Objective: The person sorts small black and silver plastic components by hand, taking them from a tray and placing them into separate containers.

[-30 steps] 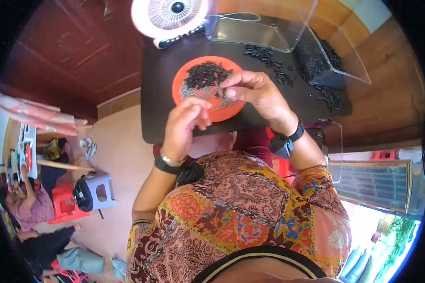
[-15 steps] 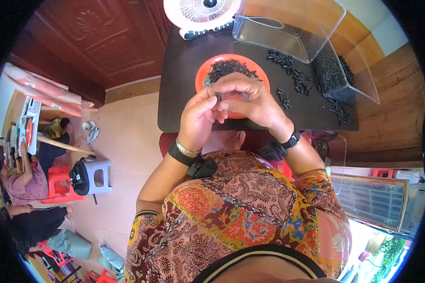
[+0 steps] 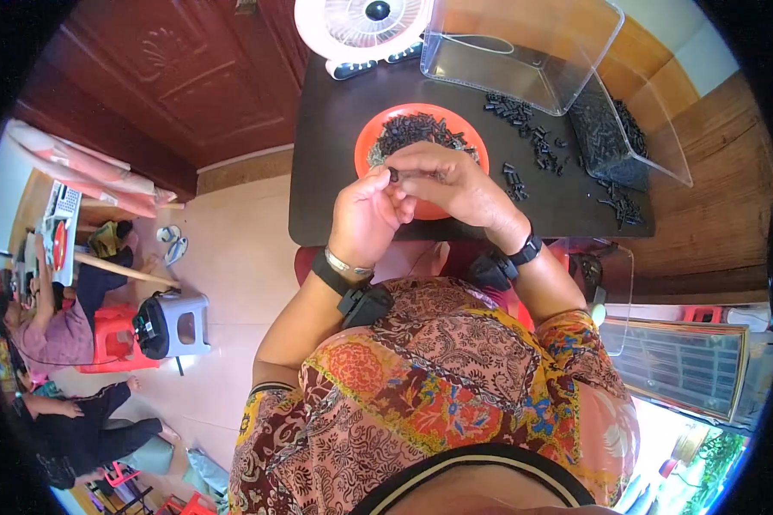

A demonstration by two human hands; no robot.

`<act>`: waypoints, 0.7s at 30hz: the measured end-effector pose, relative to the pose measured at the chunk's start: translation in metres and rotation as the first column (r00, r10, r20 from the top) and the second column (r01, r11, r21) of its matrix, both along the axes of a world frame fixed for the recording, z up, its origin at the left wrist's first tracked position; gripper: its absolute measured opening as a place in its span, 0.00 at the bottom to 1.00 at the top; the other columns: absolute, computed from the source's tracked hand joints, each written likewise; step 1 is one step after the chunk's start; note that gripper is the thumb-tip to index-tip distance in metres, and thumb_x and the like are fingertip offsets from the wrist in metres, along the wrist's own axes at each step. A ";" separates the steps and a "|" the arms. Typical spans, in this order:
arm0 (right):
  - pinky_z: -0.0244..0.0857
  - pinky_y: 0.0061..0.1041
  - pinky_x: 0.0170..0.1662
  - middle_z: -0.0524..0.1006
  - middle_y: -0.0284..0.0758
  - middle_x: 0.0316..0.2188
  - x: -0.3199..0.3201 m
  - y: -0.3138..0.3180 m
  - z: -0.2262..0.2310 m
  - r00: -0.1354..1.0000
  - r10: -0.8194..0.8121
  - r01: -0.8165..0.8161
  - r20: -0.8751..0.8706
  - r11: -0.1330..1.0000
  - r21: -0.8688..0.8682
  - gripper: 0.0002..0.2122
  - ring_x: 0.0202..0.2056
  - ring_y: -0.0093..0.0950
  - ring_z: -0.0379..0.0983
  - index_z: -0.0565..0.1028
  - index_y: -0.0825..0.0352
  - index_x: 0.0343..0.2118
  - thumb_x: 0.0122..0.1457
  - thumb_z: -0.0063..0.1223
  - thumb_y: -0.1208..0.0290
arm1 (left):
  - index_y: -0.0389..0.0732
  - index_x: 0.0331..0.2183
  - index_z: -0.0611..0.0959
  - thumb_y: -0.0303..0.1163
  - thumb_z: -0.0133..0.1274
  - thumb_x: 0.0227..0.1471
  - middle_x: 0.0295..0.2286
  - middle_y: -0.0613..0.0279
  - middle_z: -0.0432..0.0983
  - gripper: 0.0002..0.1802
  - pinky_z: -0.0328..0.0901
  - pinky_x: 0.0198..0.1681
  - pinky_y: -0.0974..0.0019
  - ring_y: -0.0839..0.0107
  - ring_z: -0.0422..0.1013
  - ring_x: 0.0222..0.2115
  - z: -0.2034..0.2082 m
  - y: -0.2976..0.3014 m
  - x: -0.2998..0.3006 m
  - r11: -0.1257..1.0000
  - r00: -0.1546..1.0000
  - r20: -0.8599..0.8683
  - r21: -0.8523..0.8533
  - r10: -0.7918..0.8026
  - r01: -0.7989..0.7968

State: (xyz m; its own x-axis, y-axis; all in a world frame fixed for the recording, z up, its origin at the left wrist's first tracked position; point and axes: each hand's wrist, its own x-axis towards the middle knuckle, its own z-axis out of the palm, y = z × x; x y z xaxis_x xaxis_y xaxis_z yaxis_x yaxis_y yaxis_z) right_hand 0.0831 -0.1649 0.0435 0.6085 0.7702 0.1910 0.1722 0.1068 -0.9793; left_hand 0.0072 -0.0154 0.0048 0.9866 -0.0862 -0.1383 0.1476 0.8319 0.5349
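Both hands come together over the near edge of an orange-red plate (image 3: pixel 483 167). A heap of small black cylindrical pieces (image 3: pixel 416 130) and some greyish metal bits lie on it. Between thumb and fingertips, my left hand (image 3: pixel 362 215) pinches one small black cylindrical piece (image 3: pixel 394 174). My right hand (image 3: pixel 464 190) is curled with its fingertips at that same piece; whether it grips a second small part is hidden behind the fingers.
Loose black pieces (image 3: pixel 541 148) lie right of the plate. Two clear plastic bins stand behind: one large (image 3: pixel 489 81), one holding many black pieces (image 3: pixel 608 142). A white fan (image 3: pixel 365 26) stands at the back. Two people sit at far left, near a grey stool (image 3: pixel 185 324).
My right hand's fingers have closed in toward my left fingertips, narrowing the arch they made. A person at far left has shifted, with an arm and legs now further into view.
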 end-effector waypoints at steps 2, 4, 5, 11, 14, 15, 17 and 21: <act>0.67 0.21 0.42 0.74 0.33 0.35 -0.002 -0.001 0.005 0.999 0.025 -0.025 -0.020 0.999 -0.020 0.11 0.36 0.21 0.73 0.74 0.72 0.42 0.55 0.52 0.81 | 0.39 0.36 0.73 0.36 0.45 0.54 0.24 0.66 0.68 0.11 0.60 0.30 0.67 0.70 0.66 0.25 0.004 -0.003 0.000 1.000 1.000 -0.013 0.011 0.023 -0.023; 0.68 0.21 0.40 0.74 0.33 0.35 -0.001 -0.002 0.001 0.999 0.017 -0.018 -0.036 0.999 -0.032 0.10 0.35 0.20 0.72 0.74 0.72 0.41 0.55 0.52 0.81 | 0.39 0.35 0.73 0.36 0.45 0.54 0.24 0.66 0.69 0.11 0.60 0.30 0.67 0.70 0.66 0.25 0.005 -0.004 0.000 0.999 0.999 -0.025 0.022 0.043 -0.042; 0.68 0.21 0.39 0.74 0.32 0.34 -0.001 -0.002 -0.001 0.999 0.010 -0.013 -0.052 0.999 -0.048 0.10 0.35 0.20 0.72 0.74 0.72 0.40 0.55 0.52 0.81 | 0.39 0.36 0.73 0.36 0.45 0.55 0.24 0.66 0.69 0.11 0.60 0.30 0.67 0.70 0.66 0.25 0.003 -0.004 0.001 0.999 1.000 0.009 0.028 0.024 -0.024; 0.68 0.22 0.37 0.74 0.32 0.33 -0.005 -0.001 -0.007 0.990 -0.123 0.118 0.066 0.990 0.075 0.09 0.35 0.20 0.72 0.75 0.72 0.40 0.56 0.51 0.81 | 0.39 0.37 0.74 0.37 0.44 0.56 0.26 0.65 0.71 0.13 0.61 0.30 0.67 0.69 0.66 0.26 0.002 -0.007 0.004 0.998 0.999 0.045 0.056 0.020 -0.023; 0.68 0.23 0.39 0.74 0.34 0.33 0.000 -0.004 -0.007 0.940 -0.117 0.114 0.320 0.993 0.027 0.09 0.35 0.24 0.73 0.75 0.71 0.40 0.55 0.51 0.81 | 0.38 0.36 0.75 0.37 0.43 0.55 0.27 0.64 0.72 0.13 0.61 0.30 0.68 0.69 0.67 0.26 0.000 -0.006 0.006 0.997 0.998 0.065 0.080 0.014 -0.019; 0.68 0.23 0.39 0.74 0.34 0.33 0.002 -0.004 -0.008 0.941 -0.121 0.117 0.317 0.993 0.030 0.09 0.35 0.24 0.73 0.75 0.71 0.40 0.55 0.51 0.81 | 0.38 0.36 0.75 0.37 0.43 0.56 0.28 0.63 0.73 0.13 0.62 0.31 0.68 0.69 0.67 0.26 -0.002 -0.005 0.005 0.996 0.997 0.077 0.084 -0.001 -0.005; 0.67 0.23 0.39 0.75 0.37 0.32 0.004 -0.005 -0.010 0.707 -0.209 0.180 0.675 0.977 0.114 0.09 0.35 0.28 0.74 0.76 0.70 0.39 0.53 0.52 0.81 | 0.37 0.37 0.75 0.37 0.43 0.56 0.28 0.63 0.73 0.14 0.62 0.31 0.68 0.69 0.68 0.26 -0.004 -0.004 0.004 0.998 0.995 0.100 0.053 -0.029 0.023; 0.67 0.26 0.40 0.75 0.37 0.30 -0.006 -0.005 0.003 0.688 -0.276 0.225 0.671 0.960 0.164 0.08 0.35 0.32 0.74 0.76 0.69 0.36 0.51 0.55 0.80 | 0.40 0.32 0.73 0.36 0.45 0.55 0.23 0.66 0.69 0.09 0.62 0.27 0.69 0.72 0.67 0.23 0.002 -0.008 0.003 0.981 0.992 0.119 0.181 0.048 -0.069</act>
State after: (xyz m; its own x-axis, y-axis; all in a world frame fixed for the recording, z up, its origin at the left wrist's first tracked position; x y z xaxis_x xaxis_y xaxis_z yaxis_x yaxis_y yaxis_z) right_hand 0.0768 -0.1695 0.0462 0.4607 0.5789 0.6727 0.8177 0.0178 -0.5753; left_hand 0.0102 -0.0230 0.0068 0.9994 -0.0112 -0.0329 0.0308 0.7229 0.6903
